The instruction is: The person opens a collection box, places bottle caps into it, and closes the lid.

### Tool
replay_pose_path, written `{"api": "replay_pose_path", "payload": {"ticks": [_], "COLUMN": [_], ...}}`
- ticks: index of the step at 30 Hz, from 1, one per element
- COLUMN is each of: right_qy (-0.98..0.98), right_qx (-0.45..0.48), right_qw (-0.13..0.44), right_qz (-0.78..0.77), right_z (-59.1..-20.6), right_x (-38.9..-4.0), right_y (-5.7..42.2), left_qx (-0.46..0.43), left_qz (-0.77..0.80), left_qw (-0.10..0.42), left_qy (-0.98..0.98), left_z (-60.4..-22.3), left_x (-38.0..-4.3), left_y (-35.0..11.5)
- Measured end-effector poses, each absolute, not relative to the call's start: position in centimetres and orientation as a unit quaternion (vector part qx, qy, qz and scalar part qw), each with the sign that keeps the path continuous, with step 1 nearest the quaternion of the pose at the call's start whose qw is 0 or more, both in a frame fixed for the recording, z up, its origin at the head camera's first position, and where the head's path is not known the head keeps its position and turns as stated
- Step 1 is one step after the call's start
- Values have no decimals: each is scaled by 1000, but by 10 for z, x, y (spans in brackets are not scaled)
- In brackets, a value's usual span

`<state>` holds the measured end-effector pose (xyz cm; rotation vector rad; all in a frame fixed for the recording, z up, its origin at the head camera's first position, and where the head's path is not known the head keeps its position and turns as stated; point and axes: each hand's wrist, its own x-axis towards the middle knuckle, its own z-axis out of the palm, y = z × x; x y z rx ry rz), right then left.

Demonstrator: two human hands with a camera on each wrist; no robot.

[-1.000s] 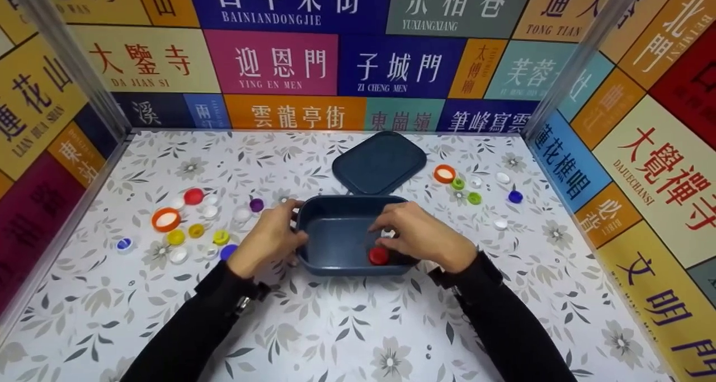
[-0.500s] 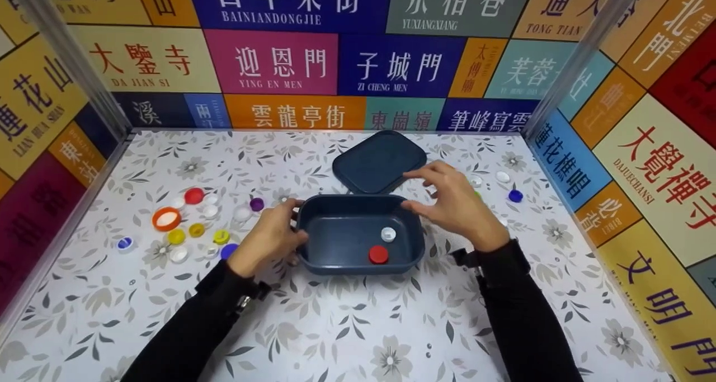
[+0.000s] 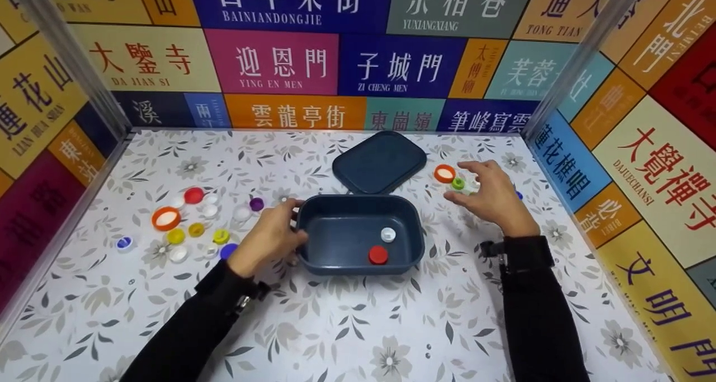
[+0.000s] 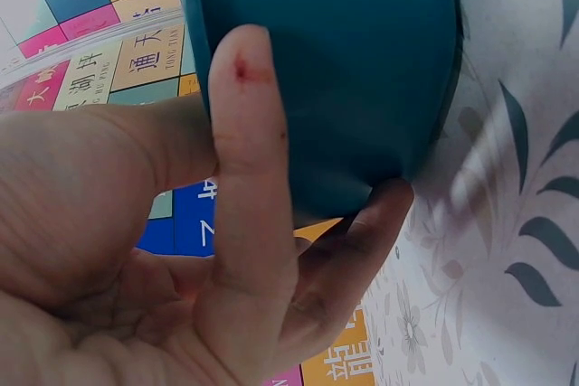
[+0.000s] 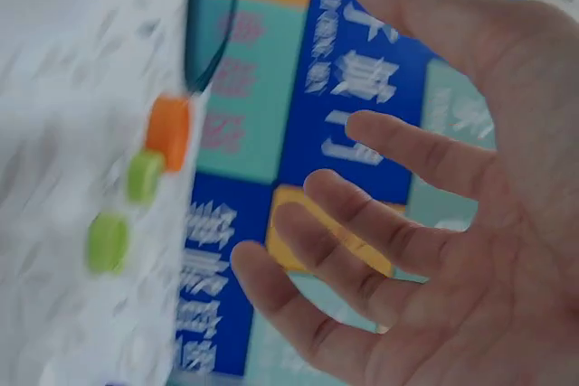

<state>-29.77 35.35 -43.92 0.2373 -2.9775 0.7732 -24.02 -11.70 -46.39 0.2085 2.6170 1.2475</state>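
Observation:
A dark blue rectangular food box [image 3: 333,242] stands without its lid in the middle of the table. Inside lie a red bottle cap [image 3: 378,254] and a white bottle cap [image 3: 388,235]. My left hand [image 3: 269,237] holds the box's left end, thumb at the rim; its fingers [image 4: 249,151] lie against the outer wall in the left wrist view. Spread and holding nothing, my right hand [image 3: 492,197] hovers over the caps on the right. Near its fingertips are an orange cap [image 3: 444,173] and a green cap [image 3: 458,183]. It partly covers other caps, including a blue one [image 3: 519,195].
Behind the box lies its dark blue lid [image 3: 380,163]. Several loose caps are scattered on the left, among them an orange cap [image 3: 166,218], a red cap [image 3: 194,195] and a purple cap [image 3: 256,204]. Printed panels [image 3: 279,63] enclose the back and sides.
My right hand has let go of the white cap inside the box, lifted out and moved right to above the caps there. The left hand and the box stay in place.

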Motion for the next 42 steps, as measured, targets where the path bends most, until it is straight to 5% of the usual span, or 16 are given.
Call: {"api": "replay_pose_path", "payload": {"ticks": [6, 13, 30, 42], "right_qy": [-970, -973, -978, -970], "right_qx": [38, 20, 30, 46], "right_qw": [-18, -42, -63, -39], "right_qz": [238, 227, 196, 235], "right_z": [-460, -480, -491, -486], "right_x": [-307, -308, -316, -319], "right_y": [380, 391, 386, 380], "left_qx": [63, 101, 45, 83], "left_qz": [433, 386, 439, 396], "left_qw": [128, 83, 151, 96], "left_qy": [890, 913, 885, 909], "left_z": [-464, -466, -462, -465], "left_x": [-241, -241, -241, -241], "left_y": [-117, -120, -116, -118]}}
